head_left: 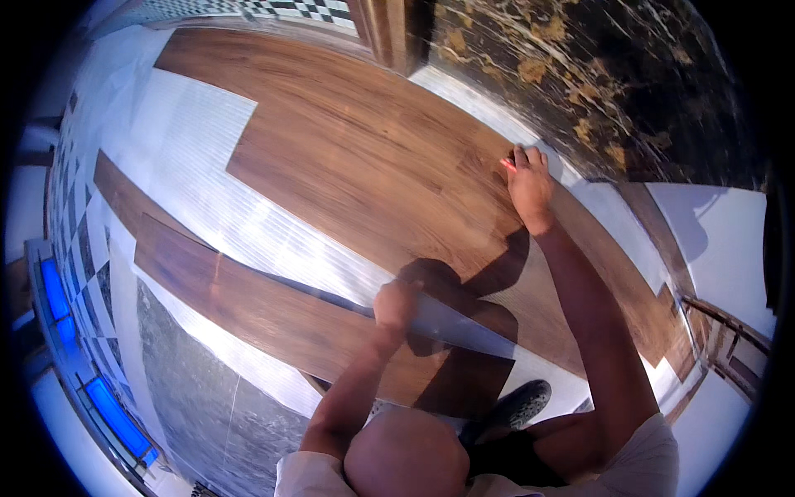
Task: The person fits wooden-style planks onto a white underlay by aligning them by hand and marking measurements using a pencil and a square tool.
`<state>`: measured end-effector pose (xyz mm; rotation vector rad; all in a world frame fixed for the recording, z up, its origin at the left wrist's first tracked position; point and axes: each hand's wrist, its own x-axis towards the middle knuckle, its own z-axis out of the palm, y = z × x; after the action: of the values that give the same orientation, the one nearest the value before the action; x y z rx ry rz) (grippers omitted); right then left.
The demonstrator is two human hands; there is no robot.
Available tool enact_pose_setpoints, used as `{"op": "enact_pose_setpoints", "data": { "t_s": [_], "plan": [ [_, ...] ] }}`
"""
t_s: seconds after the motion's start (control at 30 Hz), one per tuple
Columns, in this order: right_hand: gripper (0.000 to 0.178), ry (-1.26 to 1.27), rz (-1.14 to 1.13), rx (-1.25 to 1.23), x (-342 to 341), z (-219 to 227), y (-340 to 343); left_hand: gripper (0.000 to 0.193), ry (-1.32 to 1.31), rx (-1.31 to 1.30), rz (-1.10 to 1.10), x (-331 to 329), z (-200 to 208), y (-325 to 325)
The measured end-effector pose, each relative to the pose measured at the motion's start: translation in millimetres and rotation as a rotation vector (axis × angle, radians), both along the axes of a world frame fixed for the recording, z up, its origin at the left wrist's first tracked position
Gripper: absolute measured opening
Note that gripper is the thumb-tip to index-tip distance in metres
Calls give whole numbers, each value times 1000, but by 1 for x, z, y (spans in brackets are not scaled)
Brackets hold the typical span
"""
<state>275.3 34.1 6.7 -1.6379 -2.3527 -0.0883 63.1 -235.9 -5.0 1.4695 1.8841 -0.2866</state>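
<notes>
My right hand (530,189) is over the laid wood-look planks (364,132), close to their far right edge. Its fingers are closed around a small red object (508,165), mostly hidden, whose kind I cannot make out. Nearer to me, my left hand (397,303) is curled beside the long edge of a loose brown plank (273,306). What its fingers hold, if anything, is hidden. The loose plank lies across ribbed white underlay (265,224), with a dark gap of shadow along its far edge. Shadows of my arms fall on the planks.
Another brown plank (124,195) lies at the left, partly under the loose one. A dark marble-patterned panel (580,91) stands at the far right beside a wooden post (393,33). A grey slab-like surface (199,373) is at lower left. My shoe (526,402) rests near the loose plank's end.
</notes>
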Motion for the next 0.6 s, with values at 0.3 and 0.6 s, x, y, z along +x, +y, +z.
{"op": "enact_pose_setpoints", "data": {
  "t_s": [0.3, 0.6],
  "plan": [
    [40, -31, 19, -4, 2, 2, -3, 33, -28, -91, 271, -10, 37, 24],
    [43, 33, -14, 37, -6, -6, -12, 62, -105, 848, -165, 6, 11, 89]
  ]
}}
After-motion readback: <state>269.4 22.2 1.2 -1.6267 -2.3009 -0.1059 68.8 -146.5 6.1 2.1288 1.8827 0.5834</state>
